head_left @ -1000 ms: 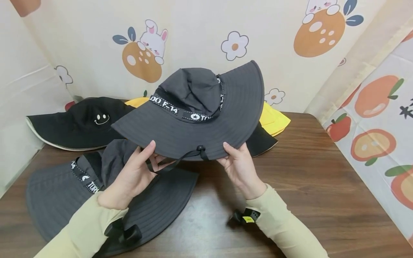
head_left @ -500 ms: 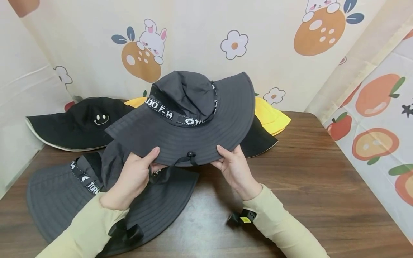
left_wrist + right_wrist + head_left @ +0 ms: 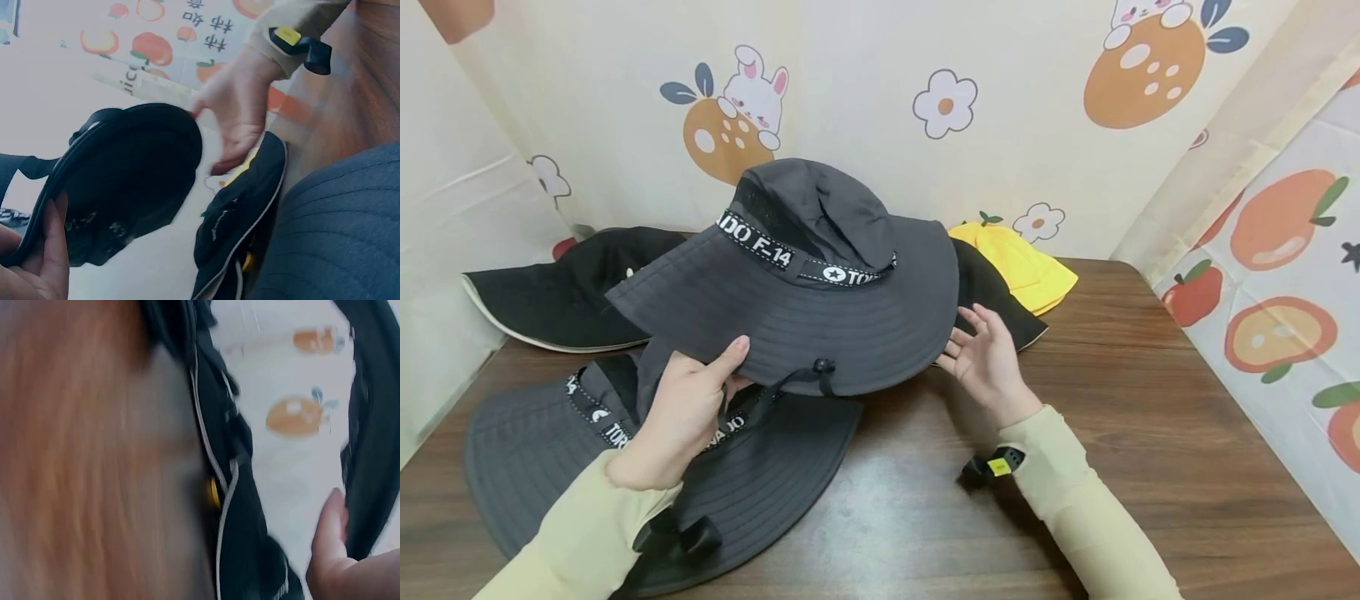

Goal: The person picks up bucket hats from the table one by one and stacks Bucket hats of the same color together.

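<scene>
A dark grey wide-brimmed sun hat (image 3: 827, 333) is held up over the table, crown upward, with a lettered band around it. My left hand (image 3: 681, 408) pinches the near left of its brim, thumb on top and fingers beneath. A black chin cord (image 3: 771, 400) with a toggle hangs from the front of the brim. My right hand (image 3: 988, 362) is at the brim's right edge, fingers loosely spread and gripping nothing. In the left wrist view, the brim's dark underside (image 3: 131, 169) faces the camera. Below lies a second grey sun hat (image 3: 775, 467), partly covered by my left arm.
At the back left lies a black hat (image 3: 580, 287), its smiley print mostly hidden by the held hat. Another black hat (image 3: 988, 292) and a yellow hat (image 3: 1022, 267) with a leaf sprig sit behind on the right. A patterned curtain (image 3: 865, 67) backs the wooden table (image 3: 1112, 400).
The held sun hat has shifted left and turned. My right hand has let go of the brim and moved right, while my left hand keeps its pinch.
</scene>
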A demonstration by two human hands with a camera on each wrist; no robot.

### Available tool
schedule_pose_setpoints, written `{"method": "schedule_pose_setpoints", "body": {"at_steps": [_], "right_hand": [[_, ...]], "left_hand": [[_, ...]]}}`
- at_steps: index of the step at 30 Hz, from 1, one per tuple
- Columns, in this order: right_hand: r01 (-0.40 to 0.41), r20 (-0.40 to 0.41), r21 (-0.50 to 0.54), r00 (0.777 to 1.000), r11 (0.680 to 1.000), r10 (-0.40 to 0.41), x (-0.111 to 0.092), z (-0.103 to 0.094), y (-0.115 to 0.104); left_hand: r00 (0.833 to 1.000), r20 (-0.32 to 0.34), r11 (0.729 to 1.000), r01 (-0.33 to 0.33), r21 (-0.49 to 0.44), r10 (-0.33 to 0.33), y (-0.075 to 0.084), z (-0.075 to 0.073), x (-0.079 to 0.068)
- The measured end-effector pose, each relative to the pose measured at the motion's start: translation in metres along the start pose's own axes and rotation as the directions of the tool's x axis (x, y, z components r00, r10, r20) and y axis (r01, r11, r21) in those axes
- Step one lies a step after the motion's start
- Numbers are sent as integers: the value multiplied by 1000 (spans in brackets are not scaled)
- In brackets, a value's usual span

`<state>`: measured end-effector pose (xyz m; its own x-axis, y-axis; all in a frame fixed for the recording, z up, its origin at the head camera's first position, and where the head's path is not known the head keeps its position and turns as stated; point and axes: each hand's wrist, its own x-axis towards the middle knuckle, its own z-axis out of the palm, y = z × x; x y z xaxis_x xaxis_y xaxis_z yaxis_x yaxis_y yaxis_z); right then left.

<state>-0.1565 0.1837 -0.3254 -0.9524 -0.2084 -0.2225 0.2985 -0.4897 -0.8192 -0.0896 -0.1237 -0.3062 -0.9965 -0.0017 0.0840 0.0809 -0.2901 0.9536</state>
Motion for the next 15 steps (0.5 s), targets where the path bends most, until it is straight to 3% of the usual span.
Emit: {"method": "schedule_pose_setpoints", "body": {"at_steps": [7, 10, 15], "right_hand": [[-70, -39, 93, 997, 993, 73, 14, -31, -24], [-91, -8, 91, 996, 992, 92, 19, -37, -26], [-140, 83, 49, 987, 989, 135, 25, -38, -23]], "left_hand": [[999, 39, 997, -2, 82, -1, 9, -12, -6], [1000, 20, 992, 8, 126, -11, 12, -16, -8], [997, 14, 974, 76, 212, -81, 16, -25, -11]]}}
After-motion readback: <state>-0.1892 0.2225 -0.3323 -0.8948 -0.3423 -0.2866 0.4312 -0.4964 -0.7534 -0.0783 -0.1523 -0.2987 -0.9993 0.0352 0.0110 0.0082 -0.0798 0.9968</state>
